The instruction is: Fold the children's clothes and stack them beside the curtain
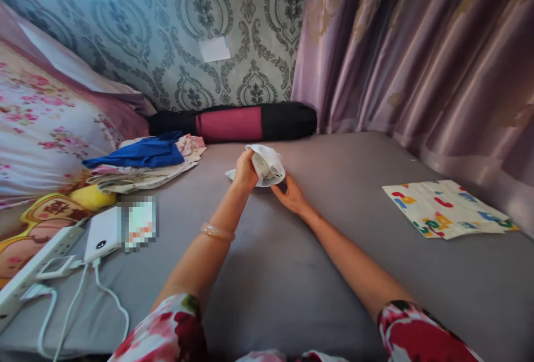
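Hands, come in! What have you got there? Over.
Left hand shut on white cloth, bunched above the grey sheet. Right hand open, fingers at the cloth's near edge. Patterned cloth lies flat off to the right, apart.

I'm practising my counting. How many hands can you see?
2. The left hand grips the bunched white cloth just above the grey bed. The right hand lies open on the bed, right beside the cloth. No other hands show.
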`<state>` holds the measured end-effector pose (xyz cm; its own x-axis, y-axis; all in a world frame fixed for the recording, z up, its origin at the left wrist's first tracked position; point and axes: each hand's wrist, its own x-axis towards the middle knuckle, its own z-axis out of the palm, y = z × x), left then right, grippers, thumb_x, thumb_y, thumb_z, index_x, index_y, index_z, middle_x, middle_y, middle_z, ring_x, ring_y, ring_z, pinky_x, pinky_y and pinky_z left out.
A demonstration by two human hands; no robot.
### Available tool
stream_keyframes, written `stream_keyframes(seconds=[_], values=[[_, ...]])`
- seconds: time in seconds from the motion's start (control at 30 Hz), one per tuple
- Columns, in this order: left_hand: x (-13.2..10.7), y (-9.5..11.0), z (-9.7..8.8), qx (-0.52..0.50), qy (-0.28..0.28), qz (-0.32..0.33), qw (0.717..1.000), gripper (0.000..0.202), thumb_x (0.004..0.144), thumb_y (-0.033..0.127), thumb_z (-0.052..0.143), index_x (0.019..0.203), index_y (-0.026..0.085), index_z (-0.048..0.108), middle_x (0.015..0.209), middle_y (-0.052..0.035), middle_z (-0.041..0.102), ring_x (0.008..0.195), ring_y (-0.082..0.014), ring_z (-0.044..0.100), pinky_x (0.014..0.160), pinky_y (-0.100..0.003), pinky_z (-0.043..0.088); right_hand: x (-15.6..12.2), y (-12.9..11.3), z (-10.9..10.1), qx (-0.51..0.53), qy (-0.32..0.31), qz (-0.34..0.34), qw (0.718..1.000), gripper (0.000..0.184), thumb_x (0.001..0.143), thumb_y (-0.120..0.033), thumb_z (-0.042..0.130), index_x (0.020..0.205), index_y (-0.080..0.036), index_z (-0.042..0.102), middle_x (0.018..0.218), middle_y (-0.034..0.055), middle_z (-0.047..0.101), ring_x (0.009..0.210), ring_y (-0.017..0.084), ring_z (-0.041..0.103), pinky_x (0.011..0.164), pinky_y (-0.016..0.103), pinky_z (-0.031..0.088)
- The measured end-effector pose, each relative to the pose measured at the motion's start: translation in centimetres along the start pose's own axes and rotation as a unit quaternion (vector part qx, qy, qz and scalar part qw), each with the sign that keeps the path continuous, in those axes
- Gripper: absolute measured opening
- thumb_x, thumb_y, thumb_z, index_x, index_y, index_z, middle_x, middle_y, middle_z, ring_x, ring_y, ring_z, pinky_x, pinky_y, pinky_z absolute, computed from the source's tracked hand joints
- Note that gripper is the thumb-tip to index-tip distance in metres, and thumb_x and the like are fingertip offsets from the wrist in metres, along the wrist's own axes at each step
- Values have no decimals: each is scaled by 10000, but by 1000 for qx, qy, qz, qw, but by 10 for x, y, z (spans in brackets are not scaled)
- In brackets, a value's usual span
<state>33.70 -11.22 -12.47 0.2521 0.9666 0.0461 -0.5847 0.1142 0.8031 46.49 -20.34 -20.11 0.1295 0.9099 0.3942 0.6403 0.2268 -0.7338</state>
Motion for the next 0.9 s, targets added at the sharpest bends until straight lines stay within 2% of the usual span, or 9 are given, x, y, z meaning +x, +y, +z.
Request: stream_keyframes(seconds=[0.1,0.2,0.33,0.43,0.53,0.63,0.73,0.8,0.9], values=[[-12,-8,4,32,17,52,998,317,698,446,739,730,203,538,699,3,610,775,-183,648,709,-282,489,9,-1,-3,34,-3,49,998,354,827,-243,465,1130,-151,624,1036,72,691,959,206,620,870,341,474],[-23,-8,2,89,42,91,991,337,707,460,753,699,207,531,627,38,539,637,-127,583,593,-228,436,17,-2,-19,32,-17,96,995,339,803,-160,384,955,-164,687,864,27,708,840,191,628,789,312,482],[-32,-2,-10,142,73,107,981,295,727,470,739,759,214,596,658,38,560,596,-106,541,544,-208,390,29,-6,-57,18,64,100,993,373,775,-136,386,985,-146,693,950,67,722,907,207,630,827,317,469],[-35,-1,-15,133,65,109,983,283,727,458,738,803,209,627,675,25,601,621,-116,563,563,-209,409,38,-16,-86,10,128,62,990,398,741,-126,407,1027,-131,684,1021,96,711,958,211,623,872,330,454],[-37,-1,-14,122,57,111,985,295,715,457,741,822,198,649,673,16,620,629,-115,571,582,-206,424,43,-31,-111,41,131,15,990,400,701,-138,422,999,-131,688,969,74,709,896,194,618,819,312,457],[-41,6,-11,145,50,106,982,335,690,486,744,796,180,660,675,10,625,614,-103,556,573,-200,418,42,-47,-132,92,87,50,991,350,674,-176,431,910,-136,686,760,18,662,703,156,569,665,265,437],[-48,20,-11,202,34,78,976,380,660,518,752,731,159,651,629,14,604,554,-89,514,519,-196,382,34,-56,-150,133,12,117,984,188,671,-241,474,724,-158,635,592,-25,538,573,124,467,534,232,353],[-54,28,-14,247,5,61,967,391,658,527,751,692,151,646,594,17,586,521,-81,489,486,-192,353,26,-56,-158,132,-47,141,980,165,699,-311,517,648,-174,592,578,-29,515,569,121,445,514,236,328],[-63,35,-20,314,-59,40,947,382,691,525,730,703,148,673,608,7,607,529,-82,501,479,-186,353,11,-47,-162,84,-168,139,972,270,739,-431,574,684,-175,638,657,-10,588,644,143,498,571,247,373]])
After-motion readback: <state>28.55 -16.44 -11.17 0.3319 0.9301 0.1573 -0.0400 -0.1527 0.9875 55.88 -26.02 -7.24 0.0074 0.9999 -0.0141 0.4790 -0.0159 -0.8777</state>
